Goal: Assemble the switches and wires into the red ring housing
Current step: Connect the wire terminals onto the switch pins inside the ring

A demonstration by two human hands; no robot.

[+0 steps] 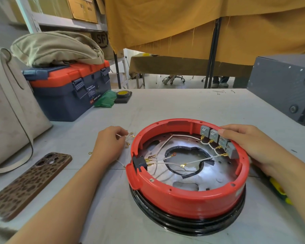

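Note:
The red ring housing (187, 196) sits on a black base in the middle of the table. Several grey switches (214, 134) line its inner right wall, with white wires (167, 163) running from them to a black connector block (139, 162) on the left wall. My right hand (250, 147) rests on the ring's right rim, its thumb pressing the top of the switches. To the left of the ring, my left hand (109, 143) pinches a bundle of loose white wires (128, 138) with gold terminals lying on the table.
A phone in a spotted brown case (26, 185) lies at the left. Behind it stand a white bag (9, 110) and a blue and orange toolbox (69, 90). A grey box (285, 88) stands at the back right. A yellow-green tool (278, 191) lies under my right forearm.

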